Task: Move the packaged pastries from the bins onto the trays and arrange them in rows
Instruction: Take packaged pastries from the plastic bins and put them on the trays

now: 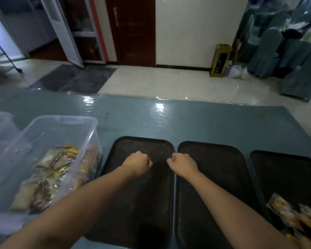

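Three dark trays lie side by side on the blue table: a left tray (pixel 144 203), a middle tray (pixel 214 203) and a right tray (pixel 284 169). Both left and middle trays are bare. Several packaged pastries (pixel 294 218) lie on the right tray's near part. A clear plastic bin (pixel 65 126) at the left holds several wrapped pastries (pixel 48 177). My left hand (pixel 137 163) is curled into a fist over the left tray and holds nothing. My right hand (pixel 182 163) is a fist over the middle tray's left edge, also holding nothing.
A second clear bin (pixel 0 124) stands at the far left edge. The table (pixel 187 123) is covered with glossy plastic. Beyond it are tiled floor, a dark mat (pixel 74 79), a yellow-black stand (pixel 220 60) and covered chairs (pixel 269 51) at the right.
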Available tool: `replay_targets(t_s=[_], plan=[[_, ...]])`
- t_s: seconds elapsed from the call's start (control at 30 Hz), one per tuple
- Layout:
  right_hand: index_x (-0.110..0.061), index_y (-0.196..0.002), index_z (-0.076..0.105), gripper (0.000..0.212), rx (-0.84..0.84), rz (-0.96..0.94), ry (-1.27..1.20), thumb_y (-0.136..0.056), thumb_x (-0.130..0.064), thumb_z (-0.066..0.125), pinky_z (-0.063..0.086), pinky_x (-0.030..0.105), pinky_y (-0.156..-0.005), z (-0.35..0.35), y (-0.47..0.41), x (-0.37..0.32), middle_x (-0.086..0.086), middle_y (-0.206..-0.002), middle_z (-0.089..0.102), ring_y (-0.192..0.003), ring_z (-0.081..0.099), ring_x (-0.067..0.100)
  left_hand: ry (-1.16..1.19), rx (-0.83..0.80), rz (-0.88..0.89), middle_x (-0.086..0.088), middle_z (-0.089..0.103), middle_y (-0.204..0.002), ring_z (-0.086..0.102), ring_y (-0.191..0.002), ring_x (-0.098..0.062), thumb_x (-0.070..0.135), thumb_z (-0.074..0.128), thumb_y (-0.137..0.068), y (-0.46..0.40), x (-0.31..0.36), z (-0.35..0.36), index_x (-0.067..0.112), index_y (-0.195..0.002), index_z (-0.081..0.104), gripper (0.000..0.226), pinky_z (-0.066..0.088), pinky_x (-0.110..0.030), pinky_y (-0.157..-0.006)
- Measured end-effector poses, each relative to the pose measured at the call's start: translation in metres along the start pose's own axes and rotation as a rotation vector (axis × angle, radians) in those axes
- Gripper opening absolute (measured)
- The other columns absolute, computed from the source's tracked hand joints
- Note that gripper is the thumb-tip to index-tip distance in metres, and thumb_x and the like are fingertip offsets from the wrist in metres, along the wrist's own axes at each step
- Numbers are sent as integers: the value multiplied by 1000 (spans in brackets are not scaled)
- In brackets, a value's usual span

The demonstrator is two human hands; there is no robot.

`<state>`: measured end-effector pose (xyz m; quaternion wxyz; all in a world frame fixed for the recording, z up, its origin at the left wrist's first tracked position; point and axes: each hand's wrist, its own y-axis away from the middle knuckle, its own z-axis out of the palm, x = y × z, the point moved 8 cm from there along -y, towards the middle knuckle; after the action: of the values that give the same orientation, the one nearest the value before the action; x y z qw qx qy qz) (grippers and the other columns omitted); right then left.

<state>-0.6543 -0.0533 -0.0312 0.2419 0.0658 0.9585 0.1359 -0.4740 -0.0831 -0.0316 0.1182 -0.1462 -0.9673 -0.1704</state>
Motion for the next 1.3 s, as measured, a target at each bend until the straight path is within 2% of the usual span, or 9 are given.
replay_targets(t_s=[0.27, 0.37, 0.5, 0.6, 0.77, 0.9, 1.0, 1.1, 1.3], plan=[[-19, -69, 48, 28, 94, -151, -102, -89, -37, 51, 37, 32, -53, 18, -45, -157, -2, -70, 58, -66, 53, 18, 13, 248, 56, -11, 67, -100, 62, -92, -33, 34, 49, -101, -5, -125, -94, 19, -86, 54, 22, 50, -41, -75], [-17, -78, 55, 22, 130, -203, -141, -92, -34, 54, 48, 38, -64, 37, -67, -222, 1, -74, 63, -74, 59, 26, 13, 268, 44, -12, 64, -98, 61, -90, -36, 31, 50, -98, -13, -196, -123, 21, -82, 46, 20, 51, -43, -74], [-13, -78, 57, 22, 182, -215, -164, -91, -30, 57, 52, 39, -70, 63, -94, -305, 4, -75, 65, -75, 60, 28, -21, 226, 16, -14, 65, -94, 61, -89, -37, 24, 50, -98, -26, -305, -148, 19, -78, 45, 21, 47, -40, -68], [-11, -76, 54, 25, 138, -232, -91, -92, -30, 53, 48, 37, -67, 88, -105, -361, 5, -76, 62, -72, 56, 28, -24, 198, -6, -15, 68, -105, 62, -98, -36, 17, 54, -97, -36, -381, -162, 12, -99, 57, 6, 49, -40, -76], [-18, -69, 47, 28, 59, -235, 65, -92, -34, 49, 33, 29, -54, 127, -124, -416, 0, -67, 53, -64, 51, 22, -55, 63, -73, -5, 66, -127, 60, -117, -29, 3, 48, -93, -59, -463, -151, 17, -135, 57, 45, 50, -33, -94], [-20, -66, 46, 32, -103, -164, 158, -91, -39, 45, 45, 31, -63, 178, -148, -427, 1, -71, 51, -74, 56, 24, -57, -48, -139, -10, 60, -134, 58, -121, -33, 21, 58, -95, -69, -494, -113, 22, -134, 58, 40, 50, -39, -98], [-17, -80, 56, 34, -196, -118, 253, -95, -42, 40, 50, 34, -73, 217, -163, -425, 4, -84, 58, -82, 60, 26, -85, -122, -143, -12, 61, -131, 60, -118, -33, 23, 61, -94, -71, -506, -84, 17, -125, 62, 31, 50, -37, -94], [-15, -106, 65, 22, -255, -98, 367, -95, -25, 50, 50, 36, -78, 244, -178, -428, 6, -107, 66, -96, 64, 29, -126, -135, -123, -10, 59, -131, 59, -119, -32, 21, 61, -93, -81, -515, -67, 17, -124, 62, 31, 49, -37, -94], [-13, -142, 42, 47, -259, -11, 463, -97, -20, 52, 41, 45, -101, 282, -213, -411, 13, -140, 45, -128, 47, 36, -192, -197, -97, -14, 56, -134, 54, -126, -34, 25, 52, -99, -105, -520, -40, 14, -133, 55, 36, 47, -41, -100]])
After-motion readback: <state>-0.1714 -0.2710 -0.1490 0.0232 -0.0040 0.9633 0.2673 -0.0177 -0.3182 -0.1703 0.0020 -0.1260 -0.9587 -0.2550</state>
